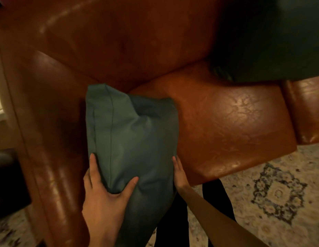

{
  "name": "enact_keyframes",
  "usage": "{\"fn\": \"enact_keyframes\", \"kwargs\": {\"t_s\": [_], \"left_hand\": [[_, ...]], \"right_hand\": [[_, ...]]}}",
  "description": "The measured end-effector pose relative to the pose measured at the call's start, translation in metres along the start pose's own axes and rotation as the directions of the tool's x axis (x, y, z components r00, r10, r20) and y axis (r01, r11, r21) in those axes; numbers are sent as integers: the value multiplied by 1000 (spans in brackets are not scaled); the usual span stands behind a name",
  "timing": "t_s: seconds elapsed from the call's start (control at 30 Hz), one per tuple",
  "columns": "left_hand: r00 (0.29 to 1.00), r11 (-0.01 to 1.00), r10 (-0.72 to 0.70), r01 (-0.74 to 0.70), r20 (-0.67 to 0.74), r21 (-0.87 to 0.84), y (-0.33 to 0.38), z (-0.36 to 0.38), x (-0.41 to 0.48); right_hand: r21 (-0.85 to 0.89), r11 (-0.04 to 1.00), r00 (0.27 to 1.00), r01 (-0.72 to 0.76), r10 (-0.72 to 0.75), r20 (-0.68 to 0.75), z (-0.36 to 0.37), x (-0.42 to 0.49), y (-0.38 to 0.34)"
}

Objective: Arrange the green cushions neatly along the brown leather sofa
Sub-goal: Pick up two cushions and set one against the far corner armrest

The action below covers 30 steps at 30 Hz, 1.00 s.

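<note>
2 hands (105, 196), cushion (132, 139) btwn, sofa (226, 125) corner

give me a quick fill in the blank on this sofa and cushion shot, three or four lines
1. The green cushion is gripped by ____ hands, the left hand and the right hand.
2. It is held at the end of the sofa seat next to the sofa's ____.
3. A second, darker cushion leans against the sofa's ____.
4. The floor is covered by a patterned ____.

Missing words: two; armrest; backrest; rug
</note>
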<state>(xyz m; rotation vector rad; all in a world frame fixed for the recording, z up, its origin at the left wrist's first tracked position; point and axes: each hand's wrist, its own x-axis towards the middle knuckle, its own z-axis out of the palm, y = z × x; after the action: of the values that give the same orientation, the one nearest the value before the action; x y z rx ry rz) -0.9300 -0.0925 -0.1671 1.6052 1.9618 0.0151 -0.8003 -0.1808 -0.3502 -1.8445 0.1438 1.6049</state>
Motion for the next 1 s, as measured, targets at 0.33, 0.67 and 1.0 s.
{"fn": "enact_keyframes", "kwargs": {"t_s": [0.33,0.67,1.0], "left_hand": [[999,995,-36,33,-31,-91,3,-3,-4],[993,987,20,-38,-114,-155,23,-4,41],[992,966,-19,-13,-122,-257,6,-20,38]], "right_hand": [[-103,992,998,68,-66,23,7,5,-12],[-95,905,909,415,-417,3,26,-23,-76],[71,915,918,397,-394,-50,34,-58,-69]]}}
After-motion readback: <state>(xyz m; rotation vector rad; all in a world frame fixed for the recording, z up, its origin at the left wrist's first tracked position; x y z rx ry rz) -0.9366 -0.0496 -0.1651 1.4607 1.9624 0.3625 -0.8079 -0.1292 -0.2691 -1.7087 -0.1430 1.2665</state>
